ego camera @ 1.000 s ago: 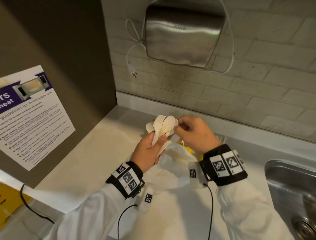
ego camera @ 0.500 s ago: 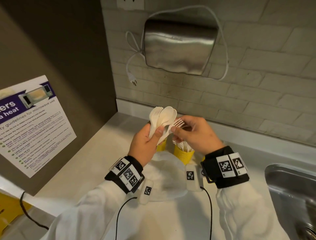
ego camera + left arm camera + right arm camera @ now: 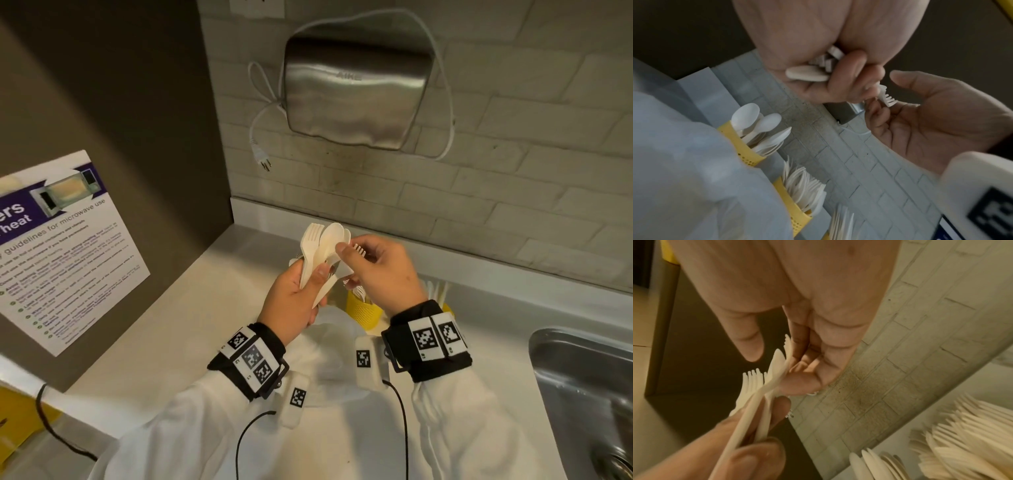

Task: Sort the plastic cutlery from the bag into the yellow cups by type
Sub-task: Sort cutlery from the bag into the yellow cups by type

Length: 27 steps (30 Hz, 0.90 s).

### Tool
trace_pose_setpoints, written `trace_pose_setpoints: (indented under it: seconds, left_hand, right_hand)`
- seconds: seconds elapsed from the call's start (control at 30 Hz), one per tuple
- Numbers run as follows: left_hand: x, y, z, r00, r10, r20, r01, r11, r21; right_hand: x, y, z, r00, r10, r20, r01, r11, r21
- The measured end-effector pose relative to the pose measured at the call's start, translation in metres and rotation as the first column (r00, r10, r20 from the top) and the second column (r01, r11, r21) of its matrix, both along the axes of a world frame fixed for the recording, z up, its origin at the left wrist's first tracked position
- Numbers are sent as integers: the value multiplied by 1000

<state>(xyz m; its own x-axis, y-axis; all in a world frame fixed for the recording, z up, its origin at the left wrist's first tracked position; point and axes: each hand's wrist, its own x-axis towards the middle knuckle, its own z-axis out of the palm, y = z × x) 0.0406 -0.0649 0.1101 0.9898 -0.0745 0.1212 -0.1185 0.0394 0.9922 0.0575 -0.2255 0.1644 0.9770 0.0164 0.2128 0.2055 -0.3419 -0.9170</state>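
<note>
1. Two hands meet above the counter point(image 3: 212, 294) in the head view. The left hand point(image 3: 294, 301) clasps a mixed bundle of cutlery point(image 3: 320, 253), thumb across the handles, heads fanned upward so the types can be read. The right hand point(image 3: 383, 274) has fingers curled at one fork point(image 3: 359, 249) beside the bundle, judged to be singling it out. One yellow cup point(image 3: 359, 310) stands under the hands, another point(image 3: 445, 301) shows past the right wrist, and the white bag point(image 3: 329, 346) lies slack between the wrists. Surroundings: pale counter in a corner, brick-tile wall, a steel hand dryer point(image 3: 356, 92) with its plug hanging loose, a microwave notice point(image 3: 65, 246) on the dark side panel, a steel sink point(image 3: 582, 387) at right.

2. Left wrist view: the left hand's fingers point(image 3: 849, 68) are clenched round the handle ends. The right hand point(image 3: 937, 116) lies curled, its fingertips at the fork tines point(image 3: 887, 97); a firm grip is probable, but blur leaves it uncertain. Below, one cup holds spoons point(image 3: 754, 120), the next forks point(image 3: 805, 186).

3. Right wrist view: the fork point(image 3: 785, 363) lies against the right hand's curled fingers point(image 3: 818, 344), the thumb standing apart; the left hand point(image 3: 748, 456) pinches the handles. Sorted cutlery point(image 3: 972, 443) stands at lower right.
</note>
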Motion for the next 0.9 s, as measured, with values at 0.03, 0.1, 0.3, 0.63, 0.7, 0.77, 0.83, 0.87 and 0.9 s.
trace_pose_setpoints:
  seconds: [0.03, 0.1, 0.3, 0.63, 0.7, 0.77, 0.83, 0.87, 0.9]
  left_hand:
    - [-1, 0, 0, 1000, -2, -3, 2, 1000, 4]
    - [-2, 1, -1, 1000, 0, -9, 0, 1000, 11]
    - [-1, 2, -3, 1000, -9, -15, 9, 999, 53]
    - [-2, 5, -7, 999, -18, -41, 21, 997, 79]
    - [-3, 5, -8, 999, -25, -46, 29, 997, 78]
    - [-3, 5, -8, 998, -27, -49, 31, 996, 86]
    - [-2, 5, -8, 998, -27, -50, 31, 995, 92]
    - [-2, 5, -8, 998, -30, -52, 35, 995, 91]
    - [-1, 5, -8, 998, -35, -54, 40, 996, 86]
  right_hand:
    - [3, 0, -2, 999, -21, 28, 22, 999, -39]
    - [8, 0, -5, 994, -57, 93, 66, 992, -103]
    - [15, 7, -8, 966, -184, 184, 205, 973, -107]
    - [19, -7, 3, 899, -421, 117, 347, 850, 396]
    - [19, -12, 11, 918, -396, 30, 285, 709, 645]
    - [18, -19, 17, 946, -320, -49, 225, 540, 811]
    - [17, -25, 19, 961, -267, -76, 196, 459, 867]
    - [17, -26, 18, 962, -265, -70, 189, 457, 869]
    - [18, -27, 17, 958, -280, -57, 190, 477, 858]
